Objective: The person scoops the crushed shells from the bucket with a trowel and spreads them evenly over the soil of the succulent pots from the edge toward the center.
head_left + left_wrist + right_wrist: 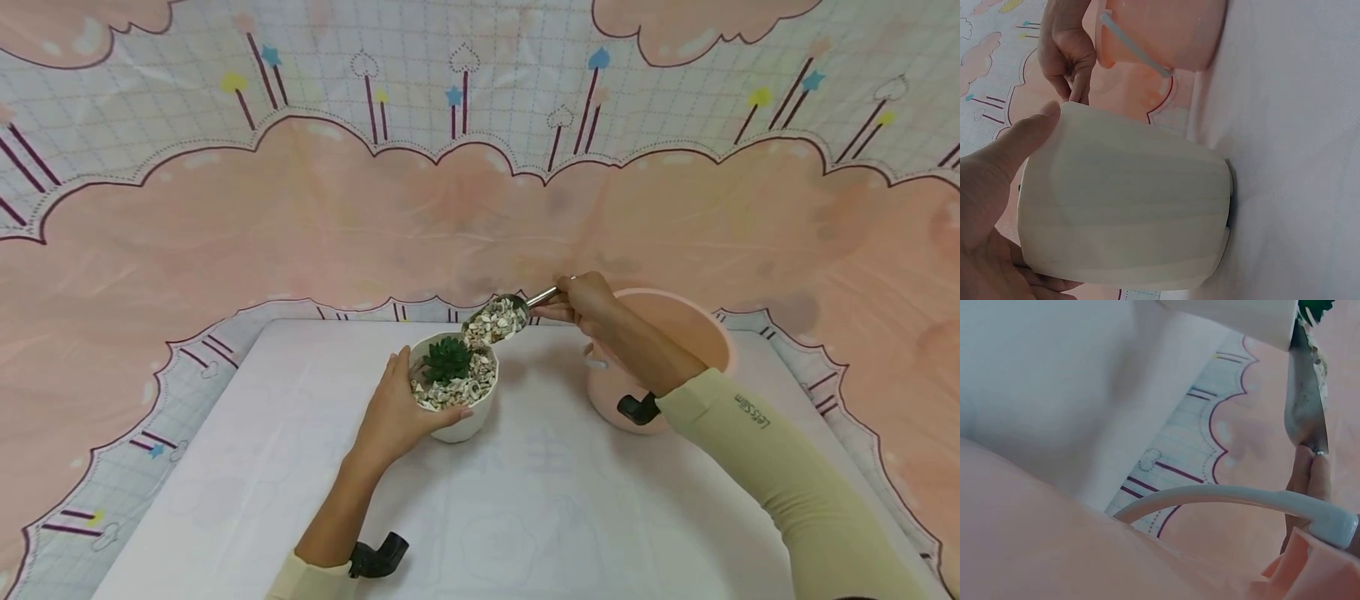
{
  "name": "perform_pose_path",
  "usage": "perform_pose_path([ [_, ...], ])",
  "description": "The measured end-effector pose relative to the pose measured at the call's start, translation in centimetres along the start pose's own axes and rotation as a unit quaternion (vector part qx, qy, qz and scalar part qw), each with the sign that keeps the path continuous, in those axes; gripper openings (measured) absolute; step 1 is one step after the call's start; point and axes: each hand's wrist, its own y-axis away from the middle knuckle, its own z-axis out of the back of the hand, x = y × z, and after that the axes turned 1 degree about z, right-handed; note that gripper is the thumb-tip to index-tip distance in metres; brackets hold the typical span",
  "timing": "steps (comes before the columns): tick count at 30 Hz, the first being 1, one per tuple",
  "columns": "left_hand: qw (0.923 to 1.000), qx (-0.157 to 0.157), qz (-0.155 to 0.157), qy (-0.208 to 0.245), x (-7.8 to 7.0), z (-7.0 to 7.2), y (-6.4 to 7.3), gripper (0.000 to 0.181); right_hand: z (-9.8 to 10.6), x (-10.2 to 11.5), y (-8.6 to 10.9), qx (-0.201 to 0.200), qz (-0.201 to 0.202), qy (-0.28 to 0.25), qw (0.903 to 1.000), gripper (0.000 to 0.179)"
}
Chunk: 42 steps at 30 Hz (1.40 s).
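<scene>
A white flower pot (467, 428) stands on the table, holding a green succulent (447, 360) with pale pebbles around it. My left hand (396, 417) grips the pot near its rim, thumb on the near side and fingers on the far left. In my right hand (588, 298) is the handle of a metal scoop (1305, 403), heaped with pebbles (495, 321). The scoop tilts down to the left, its lip over the pot's back right rim. The left wrist view shows the pot's smooth side, with its base at the white tabletop.
A pink bucket (622, 400) stands on the right, below my right forearm; its interior is mostly hidden. Its pale handle (1229, 495) crosses the right wrist view. The white table (540, 517) ends just behind the pot, and a patterned cloth (450, 217) hangs behind.
</scene>
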Motion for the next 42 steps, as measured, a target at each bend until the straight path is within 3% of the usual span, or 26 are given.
perform_pose_path([
  [7,1.0,0.002,0.009,-0.001,-0.1,-0.2,-0.1,0.135,0.2,0.0,0.0,0.009,0.008,-0.006,0.9999,0.034],
  [15,0.9989,-0.007,0.047,0.0,-1.0,-0.8,0.6,0.141,0.1,0.1,0.3,0.005,0.007,-0.007,0.9999,0.033],
  [21,0.9993,-0.017,0.032,-0.008,-1.0,-0.8,0.4,0.136,0.0,0.1,0.4,0.003,0.012,-0.004,0.9999,0.03],
  [34,0.9997,0.023,0.002,0.0,0.0,-0.1,-0.5,0.134,0.0,0.2,0.4,0.0,0.014,0.0,0.9999,0.04],
  [42,0.9995,0.018,0.025,-0.001,-1.0,-0.1,0.1,0.136,0.0,0.1,0.3,-0.006,0.015,-0.006,0.9999,0.043],
])
